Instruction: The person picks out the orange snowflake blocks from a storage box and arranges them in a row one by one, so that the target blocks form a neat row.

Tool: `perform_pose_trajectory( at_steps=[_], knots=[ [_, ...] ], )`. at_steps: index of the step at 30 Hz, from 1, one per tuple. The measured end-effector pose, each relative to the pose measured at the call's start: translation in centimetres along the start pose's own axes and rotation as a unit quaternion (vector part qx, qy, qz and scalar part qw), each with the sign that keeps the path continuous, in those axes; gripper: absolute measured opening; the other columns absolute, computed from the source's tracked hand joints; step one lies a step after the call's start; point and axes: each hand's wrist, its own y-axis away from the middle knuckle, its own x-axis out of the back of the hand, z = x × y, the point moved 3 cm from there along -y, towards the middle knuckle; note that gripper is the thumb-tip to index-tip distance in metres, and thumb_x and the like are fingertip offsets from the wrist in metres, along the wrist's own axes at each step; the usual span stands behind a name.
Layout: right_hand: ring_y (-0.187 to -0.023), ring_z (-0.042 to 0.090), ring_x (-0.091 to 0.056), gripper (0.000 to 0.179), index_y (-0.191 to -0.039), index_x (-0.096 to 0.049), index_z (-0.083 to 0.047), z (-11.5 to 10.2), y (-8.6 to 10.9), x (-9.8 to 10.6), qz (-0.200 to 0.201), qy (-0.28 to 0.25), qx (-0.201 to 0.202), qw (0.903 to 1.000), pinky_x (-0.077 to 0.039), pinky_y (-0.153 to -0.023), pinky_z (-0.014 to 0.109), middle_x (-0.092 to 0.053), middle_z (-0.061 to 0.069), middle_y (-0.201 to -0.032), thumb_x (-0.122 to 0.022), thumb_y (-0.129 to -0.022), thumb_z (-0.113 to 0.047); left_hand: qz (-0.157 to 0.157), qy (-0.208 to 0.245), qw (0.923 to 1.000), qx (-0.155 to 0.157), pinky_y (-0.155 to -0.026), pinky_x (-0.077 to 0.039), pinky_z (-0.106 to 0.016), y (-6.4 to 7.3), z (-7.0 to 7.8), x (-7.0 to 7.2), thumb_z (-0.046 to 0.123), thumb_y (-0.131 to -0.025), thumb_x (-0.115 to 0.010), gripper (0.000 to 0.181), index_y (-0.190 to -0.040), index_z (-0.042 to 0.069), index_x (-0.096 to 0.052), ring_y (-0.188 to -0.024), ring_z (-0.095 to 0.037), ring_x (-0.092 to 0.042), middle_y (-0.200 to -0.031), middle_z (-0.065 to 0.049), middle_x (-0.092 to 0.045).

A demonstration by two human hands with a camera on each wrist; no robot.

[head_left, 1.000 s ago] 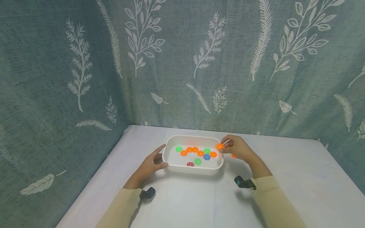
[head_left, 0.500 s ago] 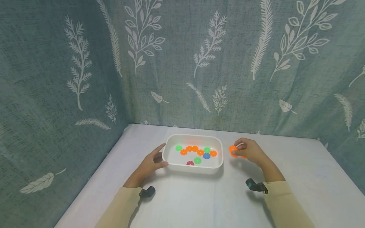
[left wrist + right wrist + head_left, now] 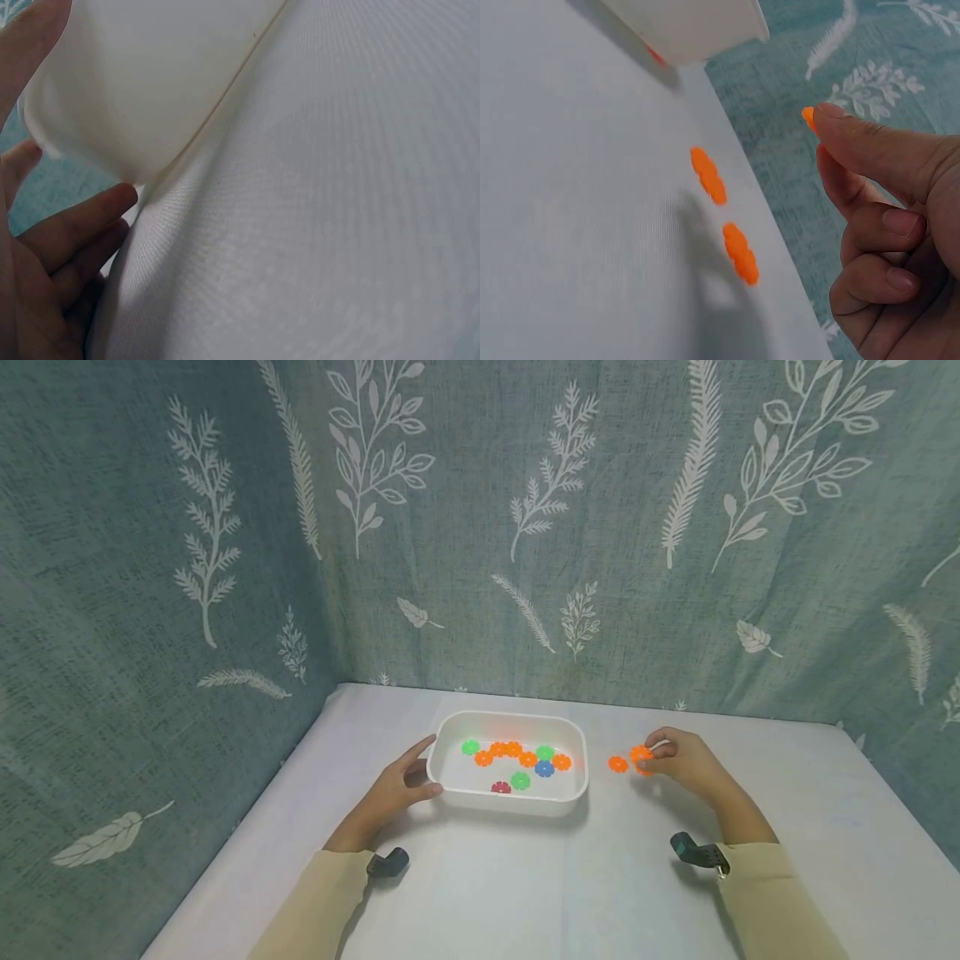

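Observation:
My left hand (image 3: pixel 390 793) holds the left end of a white plastic tub (image 3: pixel 510 804), thumb at the near corner and index finger along the far one. In the left wrist view, the fingers (image 3: pixel 82 225) touch the tub's wall (image 3: pixel 150 82). Right of the tub, my right hand (image 3: pixel 686 764) pinches an orange flower-shaped disc (image 3: pixel 640 753) between thumb and forefinger, above the table. Only the disc's edge (image 3: pixel 808 115) shows in the right wrist view. Two more orange discs lie below it, one nearer the tub (image 3: pixel 708 175) and one farther (image 3: pixel 740 253).
Inside the tub lie several orange discs (image 3: pixel 513 749), a few green ones (image 3: pixel 521 781), a blue one (image 3: pixel 544 768) and a red one (image 3: pixel 501 787). White cloth covers the table (image 3: pixel 487 877). A patterned green-blue curtain (image 3: pixel 465 527) stands behind and at left.
My right hand has moved right, from the tub's right rim to above the table, with an orange disc pinched throughout. The table disc nearer the tub is now uncovered. The left hand stays put.

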Motion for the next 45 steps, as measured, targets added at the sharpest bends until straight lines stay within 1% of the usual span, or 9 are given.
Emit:
perform_pose_trajectory(
  at_steps=[5, 10, 13, 17, 25, 32, 35, 42, 45],
  knots=[
    [-0.080, 0.023, -0.058, 0.043, -0.116, -0.056, -0.001, 0.8, 0.4, 1.0, 0.015, 0.008, -0.002, 0.9998, -0.046, -0.065, 0.033, -0.070, 0.008, -0.094, -0.077, -0.084, -0.020, -0.002, -0.002, 1.0000, 0.002, -0.103, -0.023, -0.070, -0.1, 0.1, -0.1, 0.045, -0.072, -0.084, 0.093, -0.150, 0.039, -0.034, -0.132, -0.033, -0.045, -0.134, -0.008, -0.058],
    [-0.084, 0.025, -0.060, 0.045, -0.118, -0.056, 0.000, 1.3, 0.8, 1.6, 0.034, 0.015, -0.015, 0.9992, -0.047, -0.066, 0.033, -0.068, 0.013, -0.098, -0.076, -0.085, -0.022, -0.001, -0.006, 1.0000, 0.000, -0.105, -0.019, -0.070, -0.2, 0.1, 0.1, 0.044, -0.072, -0.084, 0.094, -0.151, 0.038, -0.034, -0.134, -0.035, -0.042, -0.135, -0.010, -0.058],
    [-0.087, 0.026, -0.060, 0.044, -0.118, -0.056, 0.001, 1.8, 0.8, 1.5, 0.038, 0.014, -0.022, 0.9990, -0.047, -0.069, 0.034, -0.068, 0.014, -0.101, -0.075, -0.086, -0.021, 0.001, -0.012, 0.9999, 0.002, -0.104, -0.018, -0.071, -0.2, 0.0, 0.2, 0.046, -0.072, -0.084, 0.094, -0.151, 0.037, -0.033, -0.134, -0.036, -0.041, -0.136, -0.011, -0.057],
    [-0.089, 0.026, -0.059, 0.041, -0.118, -0.056, -0.001, 2.9, 0.6, 1.0, 0.032, 0.004, -0.039, 0.9987, -0.046, -0.071, 0.034, -0.067, 0.014, -0.102, -0.074, -0.086, -0.018, 0.001, -0.013, 0.9999, 0.011, -0.103, -0.021, -0.071, 0.1, -0.3, 0.3, 0.044, -0.073, -0.084, 0.093, -0.151, 0.036, -0.033, -0.132, -0.037, -0.043, -0.136, -0.012, -0.056],
    [-0.086, 0.025, -0.059, 0.045, -0.116, -0.057, 0.000, 4.2, 0.3, 0.5, 0.052, 0.015, -0.059, 0.9968, -0.047, -0.068, 0.033, -0.067, 0.014, -0.102, -0.078, -0.083, -0.021, -0.005, 0.004, 1.0000, 0.000, -0.104, -0.024, -0.068, 0.5, -0.2, 0.4, 0.041, -0.074, -0.084, 0.092, -0.150, 0.039, -0.033, -0.128, -0.032, -0.049, -0.135, -0.008, -0.058],
    [-0.087, 0.027, -0.060, 0.047, -0.117, -0.057, 0.001, 4.5, 0.6, 0.9, 0.062, 0.037, -0.068, 0.9950, -0.051, -0.070, 0.037, -0.064, 0.019, -0.107, -0.078, -0.083, -0.024, -0.006, 0.004, 1.0000, -0.004, -0.104, -0.024, -0.068, 0.3, -0.1, 0.4, 0.040, -0.074, -0.084, 0.093, -0.151, 0.036, -0.033, -0.129, -0.034, -0.049, -0.136, -0.010, -0.057],
    [-0.089, 0.029, -0.060, 0.046, -0.117, -0.058, 0.001, 4.5, 0.8, 1.0, 0.066, 0.044, -0.072, 0.9943, -0.051, -0.072, 0.040, -0.063, 0.021, -0.109, -0.078, -0.084, -0.024, -0.006, 0.005, 1.0000, -0.001, -0.104, -0.025, -0.068, 0.2, -0.1, 0.3, 0.042, -0.072, -0.085, 0.094, -0.150, 0.037, -0.034, -0.129, -0.033, -0.049, -0.136, -0.009, -0.057],
    [-0.099, 0.039, -0.058, 0.042, -0.117, -0.058, 0.001, 4.9, 0.6, 1.0, 0.077, 0.082, -0.071, 0.9911, -0.048, -0.080, 0.052, -0.062, 0.024, -0.111, -0.074, -0.086, -0.022, -0.007, 0.010, 0.9998, -0.015, -0.105, -0.024, -0.068, -0.2, -0.2, 0.1, 0.044, -0.072, -0.085, 0.094, -0.150, 0.038, -0.034, -0.128, -0.033, -0.049, -0.134, -0.010, -0.058],
    [-0.100, 0.040, -0.057, 0.043, -0.117, -0.058, 0.002, 5.2, 0.7, 1.1, 0.080, 0.082, -0.080, 0.9902, -0.047, -0.081, 0.053, -0.061, 0.025, -0.112, -0.074, -0.085, -0.022, -0.009, 0.010, 0.9998, -0.015, -0.104, -0.025, -0.068, -0.4, -0.3, -0.1, 0.042, -0.073, -0.085, 0.093, -0.150, 0.038, -0.034, -0.129, -0.034, -0.049, -0.135, -0.011, -0.057]
  ],
)
